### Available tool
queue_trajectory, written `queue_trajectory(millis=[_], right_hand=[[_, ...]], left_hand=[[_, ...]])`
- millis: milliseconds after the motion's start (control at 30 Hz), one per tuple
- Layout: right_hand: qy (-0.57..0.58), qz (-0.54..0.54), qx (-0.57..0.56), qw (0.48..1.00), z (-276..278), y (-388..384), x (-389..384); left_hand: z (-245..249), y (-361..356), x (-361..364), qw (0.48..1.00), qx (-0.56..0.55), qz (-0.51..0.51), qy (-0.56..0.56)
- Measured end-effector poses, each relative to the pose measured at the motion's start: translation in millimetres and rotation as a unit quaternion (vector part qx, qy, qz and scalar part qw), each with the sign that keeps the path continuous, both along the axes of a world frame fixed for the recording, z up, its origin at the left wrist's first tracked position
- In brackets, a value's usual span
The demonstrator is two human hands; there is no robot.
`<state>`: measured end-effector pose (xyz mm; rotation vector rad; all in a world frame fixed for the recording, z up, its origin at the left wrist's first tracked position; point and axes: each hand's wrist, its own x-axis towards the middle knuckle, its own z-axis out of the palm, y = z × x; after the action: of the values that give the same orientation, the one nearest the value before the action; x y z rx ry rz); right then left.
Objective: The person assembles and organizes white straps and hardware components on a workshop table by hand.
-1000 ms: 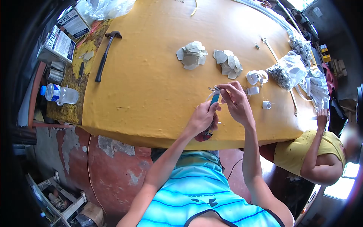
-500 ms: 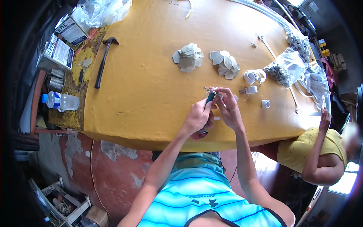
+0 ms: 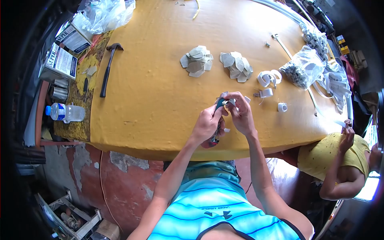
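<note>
My left hand [image 3: 207, 123] is wrapped round a dark teal tool [image 3: 219, 105], whose lower end is hidden by the fingers. Close against it, my right hand [image 3: 241, 111] pinches a small pale strip with a metal piece at the tool's top. The exact shape of this piece is too small to tell. Just below the hands lies a red and dark object [image 3: 211, 143] near the table edge. Two piles of pale flat pieces, the left pile [image 3: 197, 61] and the right pile [image 3: 237, 67], lie beyond the hands. White strap rolls [image 3: 265, 93] are to the right.
A hammer [image 3: 108, 70], a water bottle [image 3: 66, 113] and metal cans [image 3: 60, 64] stand or lie at the left. On the right are a plastic bag of small metal parts [image 3: 298, 74] and white straps [image 3: 335, 88]. A co-worker in yellow [image 3: 324, 158] sits at the right edge.
The tool has tilted slightly, and my right fingers have shifted around its top. The co-worker's hand has moved down and now holds a white strap end. The view has shifted a little.
</note>
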<state>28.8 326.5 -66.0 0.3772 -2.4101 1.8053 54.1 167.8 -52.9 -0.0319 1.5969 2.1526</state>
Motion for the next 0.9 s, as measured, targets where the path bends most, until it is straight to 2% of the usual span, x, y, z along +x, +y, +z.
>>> queue_trajectory(millis=[133, 433, 500, 567, 600, 700, 767, 833, 900], right_hand=[[0.041, -0.002, 0.089, 0.995, 14, -2, 2], [0.079, -0.002, 0.115, 0.990, 25, -8, 3], [0.055, -0.003, 0.119, 0.991, 13, -1, 5], [0.034, -0.003, 0.121, 0.992, 3, 10, 9], [0.047, -0.015, 0.113, 0.992, -2, 15, 12], [0.058, -0.034, 0.095, 0.993, -1, 15, 11], [0.085, -0.046, 0.125, 0.987, 9, 12, 5], [0.094, -0.056, 0.146, 0.983, 13, 10, 0], [0.101, -0.065, 0.140, 0.983, 20, 6, -2]], left_hand=[[1, -2, 0, 1.000, 0.000, -0.005, 0.008], [2, -10, 1, 0.999, 0.041, 0.006, -0.004], [-4, -24, -5, 0.994, 0.034, 0.100, 0.036], [12, -49, -15, 0.973, 0.080, 0.216, 0.025], [20, -64, -17, 0.971, 0.070, 0.222, 0.054], [33, -98, -24, 0.972, -0.052, 0.204, 0.104], [31, -126, -30, 0.969, -0.106, 0.195, 0.112], [28, -151, -38, 0.922, -0.305, 0.210, 0.109], [18, -190, -50, 0.873, -0.414, 0.226, 0.127]])
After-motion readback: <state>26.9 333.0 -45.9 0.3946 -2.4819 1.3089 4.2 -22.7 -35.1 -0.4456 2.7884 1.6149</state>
